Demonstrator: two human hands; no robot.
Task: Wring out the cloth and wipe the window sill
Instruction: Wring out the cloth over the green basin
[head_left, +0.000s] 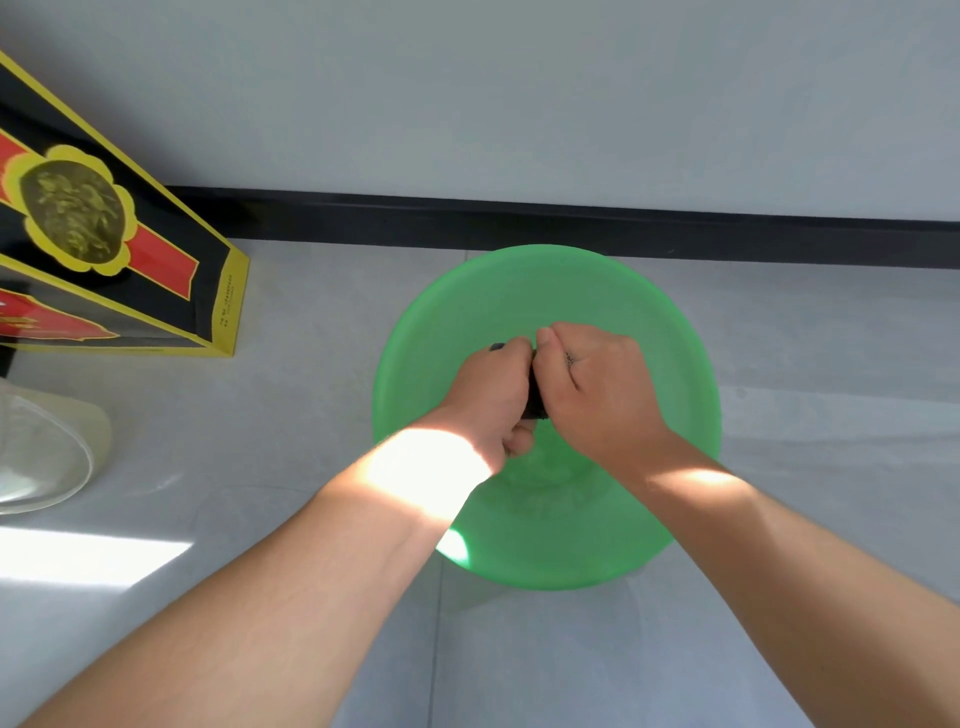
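The green basin (545, 291) looks like smooth, slightly translucent plastic. The dark cloth (532, 400) looks matt. The far-left box (130, 260) is glossy printed cardboard. The floor tiles (311, 312) are smooth grey; the container (47, 452) at left is cloudy translucent plastic.

Left hand (492, 397) and right hand (597, 387) clenched together

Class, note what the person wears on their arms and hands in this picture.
The left hand and right hand are ungloved. No sleeves, watch or bracelet show; both arms are bare to the frame's edge. Patches of sunlight cross each forearm.
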